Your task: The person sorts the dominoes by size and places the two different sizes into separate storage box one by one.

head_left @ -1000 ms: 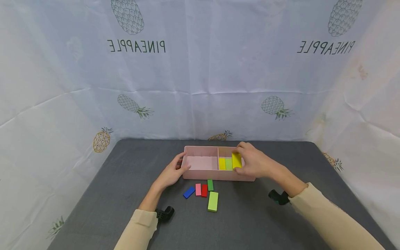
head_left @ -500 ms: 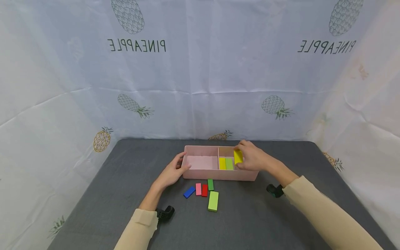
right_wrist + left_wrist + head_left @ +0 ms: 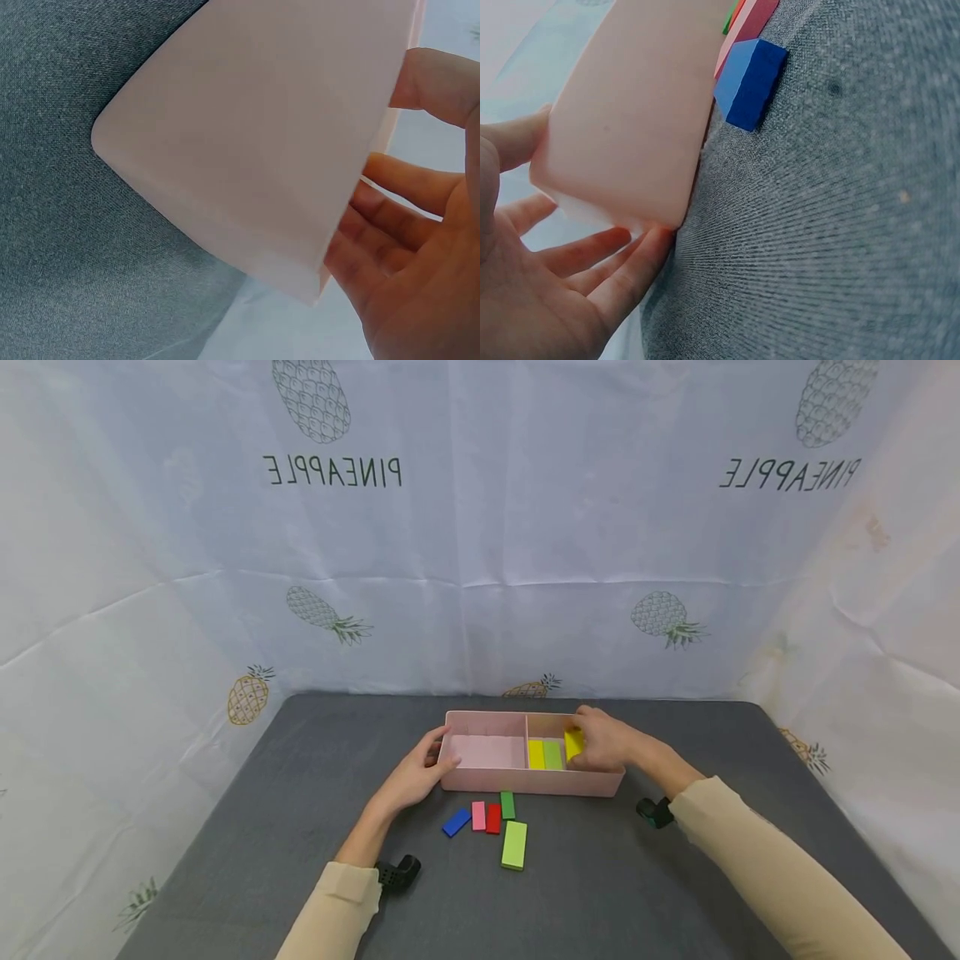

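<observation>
A long pink box [image 3: 525, 782] with a divider stands on the table. My left hand [image 3: 408, 778] holds its left end, thumb at the front corner and fingers along the end wall. Inside the right compartment, my right hand [image 3: 609, 743] pinches a yellow block [image 3: 573, 743] between thumb and fingers. Another yellow block [image 3: 536, 755] and a light green block [image 3: 552, 755] stand side by side at the compartment's left. In the right wrist view the box wall [image 3: 247, 127] hides the fingertips and the pinched block.
In front of the box lie a blue block [image 3: 456, 822], a pink block [image 3: 478, 816], a red block [image 3: 492, 818], a green block [image 3: 507, 805] and a larger light green block [image 3: 513, 846]. A white pineapple-print curtain [image 3: 480, 635] hangs behind the grey table [image 3: 600, 893].
My right hand has moved slightly right and lowered the yellow block from rim height down into the right compartment. My left hand has stayed at the box's left end.
</observation>
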`<state>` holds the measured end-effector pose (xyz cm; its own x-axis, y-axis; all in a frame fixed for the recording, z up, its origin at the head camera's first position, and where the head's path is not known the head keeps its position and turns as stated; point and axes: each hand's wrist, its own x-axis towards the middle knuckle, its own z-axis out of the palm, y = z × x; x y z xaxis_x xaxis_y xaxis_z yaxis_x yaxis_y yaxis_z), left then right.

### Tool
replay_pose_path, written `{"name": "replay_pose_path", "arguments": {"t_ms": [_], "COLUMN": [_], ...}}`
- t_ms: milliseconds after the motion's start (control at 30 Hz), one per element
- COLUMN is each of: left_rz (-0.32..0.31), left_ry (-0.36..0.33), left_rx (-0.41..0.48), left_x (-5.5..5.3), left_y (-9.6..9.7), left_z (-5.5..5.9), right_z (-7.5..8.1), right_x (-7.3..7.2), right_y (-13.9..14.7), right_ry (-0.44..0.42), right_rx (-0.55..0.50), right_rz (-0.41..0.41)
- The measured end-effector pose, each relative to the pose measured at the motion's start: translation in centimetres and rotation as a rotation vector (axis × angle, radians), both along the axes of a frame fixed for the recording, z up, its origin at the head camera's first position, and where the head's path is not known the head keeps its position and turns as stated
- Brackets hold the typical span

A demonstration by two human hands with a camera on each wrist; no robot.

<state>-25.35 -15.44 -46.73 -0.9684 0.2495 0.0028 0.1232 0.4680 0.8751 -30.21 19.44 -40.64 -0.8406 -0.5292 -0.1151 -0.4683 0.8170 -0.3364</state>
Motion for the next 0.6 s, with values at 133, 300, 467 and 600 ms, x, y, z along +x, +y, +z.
{"name": "replay_pose_path", "arguments": {"t_ms": [133,300,467,600], "left_rz": [0.011,0.013,0.012,0.008], "left_ry": [-0.009,-0.01,-0.007,-0.006], "left_rx": [0.002,0.003,0.006,0.0], "left_x": [0.0,0.0,0.0,0.1], "left_y": [0.1,0.0,-0.1,0.0], "left_z": [0.1,0.1,0.1,0.1], "right_z": [-0.4,-0.7,-1.1,-1.5], "right_x": [-0.3,-0.4,-0.6,-0.7], "right_y": [-0.1,-0.5,-0.8,-1.1], "right_ry": [0.0,-0.005,-0.052,-0.077], "right_rx": [0.037,0.101,0.115,0.128], "right_rz": [0.01,0.028,0.007,-0.006]}}
